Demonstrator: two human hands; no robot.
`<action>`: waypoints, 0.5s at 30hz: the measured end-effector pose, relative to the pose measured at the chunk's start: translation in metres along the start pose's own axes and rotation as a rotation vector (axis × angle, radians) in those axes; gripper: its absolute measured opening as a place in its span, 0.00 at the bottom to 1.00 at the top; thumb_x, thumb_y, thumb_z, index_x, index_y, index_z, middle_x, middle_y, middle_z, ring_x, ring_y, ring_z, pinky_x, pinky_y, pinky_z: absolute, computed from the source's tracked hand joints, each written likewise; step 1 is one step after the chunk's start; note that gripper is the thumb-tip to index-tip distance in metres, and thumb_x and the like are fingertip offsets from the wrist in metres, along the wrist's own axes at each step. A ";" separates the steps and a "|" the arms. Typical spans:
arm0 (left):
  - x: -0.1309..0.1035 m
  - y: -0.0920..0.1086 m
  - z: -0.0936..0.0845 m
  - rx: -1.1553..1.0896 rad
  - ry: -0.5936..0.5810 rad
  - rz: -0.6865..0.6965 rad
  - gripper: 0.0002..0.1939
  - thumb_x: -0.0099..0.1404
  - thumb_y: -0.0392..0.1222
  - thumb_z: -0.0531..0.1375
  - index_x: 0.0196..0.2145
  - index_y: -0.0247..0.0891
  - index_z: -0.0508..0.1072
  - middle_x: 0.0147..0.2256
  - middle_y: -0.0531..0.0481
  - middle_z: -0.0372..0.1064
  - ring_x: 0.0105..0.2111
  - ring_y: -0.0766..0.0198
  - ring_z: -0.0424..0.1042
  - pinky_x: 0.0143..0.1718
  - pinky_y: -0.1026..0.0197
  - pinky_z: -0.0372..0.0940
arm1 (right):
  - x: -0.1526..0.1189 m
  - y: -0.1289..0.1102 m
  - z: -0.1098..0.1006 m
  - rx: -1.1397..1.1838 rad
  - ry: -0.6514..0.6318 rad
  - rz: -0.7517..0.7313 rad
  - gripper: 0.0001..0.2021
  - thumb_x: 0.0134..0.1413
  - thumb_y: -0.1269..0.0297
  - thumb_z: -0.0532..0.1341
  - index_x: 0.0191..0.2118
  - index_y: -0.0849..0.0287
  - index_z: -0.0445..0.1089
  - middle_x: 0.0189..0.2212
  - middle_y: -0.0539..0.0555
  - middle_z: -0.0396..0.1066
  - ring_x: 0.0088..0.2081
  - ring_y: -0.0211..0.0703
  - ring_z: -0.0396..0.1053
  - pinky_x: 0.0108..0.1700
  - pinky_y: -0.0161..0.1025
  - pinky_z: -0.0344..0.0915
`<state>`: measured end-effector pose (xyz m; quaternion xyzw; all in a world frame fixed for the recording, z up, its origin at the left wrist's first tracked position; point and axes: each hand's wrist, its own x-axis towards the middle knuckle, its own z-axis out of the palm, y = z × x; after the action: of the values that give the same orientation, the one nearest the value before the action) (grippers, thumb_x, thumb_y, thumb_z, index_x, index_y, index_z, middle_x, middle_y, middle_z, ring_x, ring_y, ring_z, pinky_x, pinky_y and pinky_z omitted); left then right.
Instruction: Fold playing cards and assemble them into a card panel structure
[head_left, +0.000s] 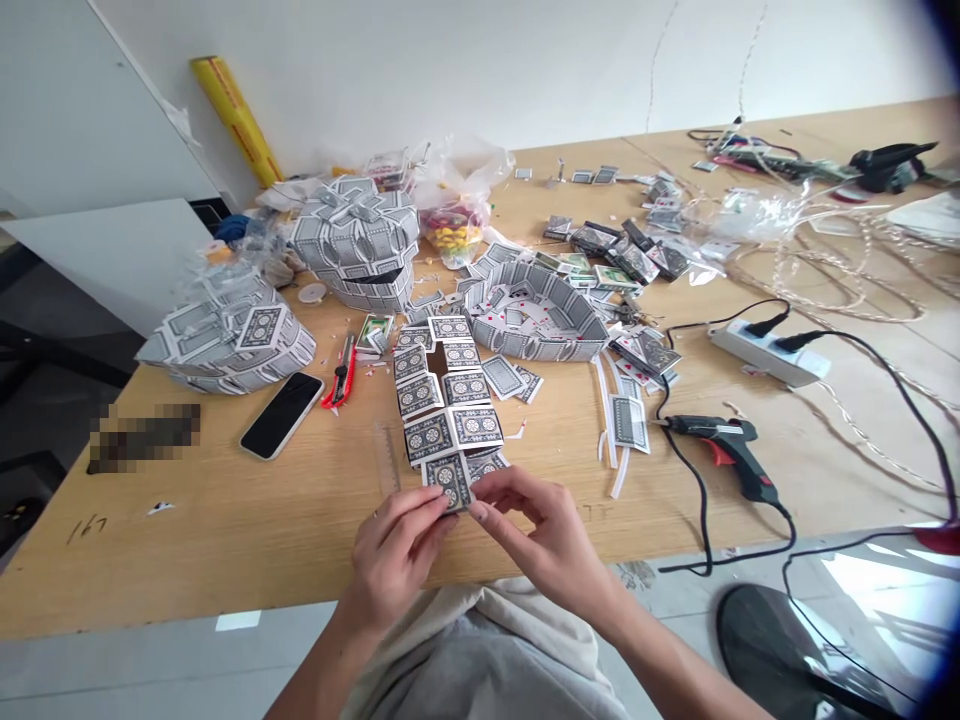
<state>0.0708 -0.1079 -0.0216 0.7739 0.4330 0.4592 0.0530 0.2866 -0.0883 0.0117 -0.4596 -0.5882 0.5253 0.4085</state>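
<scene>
A strip of joined playing cards (474, 425), dark-backed with white borders, lies lengthwise on the table before me, with a gap showing near its far end. At its near end, my left hand (401, 545) pinches a card (444, 476) between thumb and fingers. My right hand (544, 520) closes its thumb and index finger at the right edge of that same card. Beside the strip, on its left, lies a clear ruler (387, 458). Loose playing cards (504, 378) rest to its right.
Card-built boxes (356, 235) and a heart-shaped card tray (536, 335) stand behind. A phone (282, 416) and red utility knife (343, 372) lie left. On the right are a glue gun (724, 445), its black cord, and a power strip (769, 352).
</scene>
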 end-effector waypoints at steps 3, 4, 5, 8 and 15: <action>0.005 -0.005 -0.002 0.020 -0.005 0.012 0.14 0.72 0.31 0.68 0.54 0.39 0.78 0.48 0.44 0.82 0.47 0.59 0.84 0.51 0.59 0.79 | 0.004 0.006 0.003 -0.059 0.039 -0.040 0.06 0.66 0.59 0.70 0.43 0.55 0.80 0.37 0.52 0.83 0.35 0.43 0.79 0.41 0.38 0.76; 0.007 -0.006 -0.002 0.021 -0.011 0.017 0.14 0.72 0.31 0.68 0.54 0.39 0.78 0.48 0.44 0.82 0.47 0.59 0.84 0.51 0.59 0.79 | 0.005 0.008 0.004 -0.079 0.051 -0.052 0.05 0.66 0.61 0.70 0.43 0.55 0.80 0.36 0.52 0.83 0.35 0.43 0.79 0.41 0.38 0.76; 0.008 -0.007 -0.003 0.021 -0.017 0.021 0.14 0.72 0.31 0.68 0.54 0.40 0.78 0.48 0.44 0.82 0.47 0.59 0.84 0.52 0.59 0.79 | 0.006 0.010 0.004 -0.097 0.061 -0.062 0.04 0.66 0.62 0.70 0.42 0.55 0.80 0.35 0.51 0.83 0.35 0.43 0.79 0.40 0.38 0.75; 0.010 -0.009 -0.004 0.022 -0.040 0.025 0.13 0.73 0.33 0.68 0.54 0.40 0.79 0.48 0.44 0.82 0.47 0.59 0.84 0.52 0.58 0.79 | 0.008 0.013 0.004 -0.137 0.074 -0.098 0.01 0.65 0.65 0.69 0.41 0.54 0.80 0.33 0.50 0.83 0.33 0.43 0.79 0.38 0.37 0.75; 0.010 -0.011 -0.003 0.026 -0.059 0.017 0.12 0.73 0.30 0.66 0.53 0.38 0.77 0.50 0.43 0.81 0.49 0.58 0.83 0.55 0.58 0.77 | 0.013 0.013 0.003 -0.237 0.072 -0.194 0.03 0.68 0.68 0.66 0.40 0.55 0.78 0.33 0.50 0.81 0.33 0.42 0.77 0.38 0.37 0.74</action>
<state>0.0632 -0.0950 -0.0188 0.7913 0.4305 0.4311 0.0515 0.2821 -0.0765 -0.0020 -0.4643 -0.6726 0.3936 0.4209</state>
